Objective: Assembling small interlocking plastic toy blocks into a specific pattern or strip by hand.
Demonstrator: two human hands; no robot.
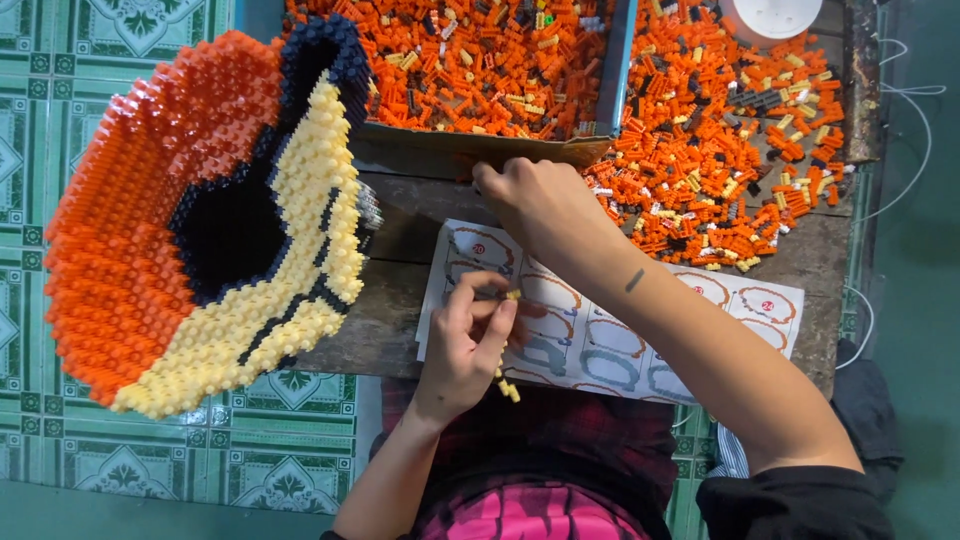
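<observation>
My left hand [468, 340] pinches a short chain of small cream bricks [506, 385] over a printed instruction sheet [740, 310] on the wooden table [400, 215]. My right hand [535, 200] reaches across to the edge of the cardboard box [480, 140] filled with orange, cream and dark bricks, fingers curled at the box's front rim; what it holds is hidden. A large bowl-shaped brick build [200, 220] in orange, dark blue and cream stands at the left, hanging past the table edge.
A loose heap of mostly orange bricks [730, 140] covers the table's right side. A white round object [770, 15] sits at the top right. Green patterned floor tiles [60, 60] lie to the left. White cords [915, 130] hang at the right.
</observation>
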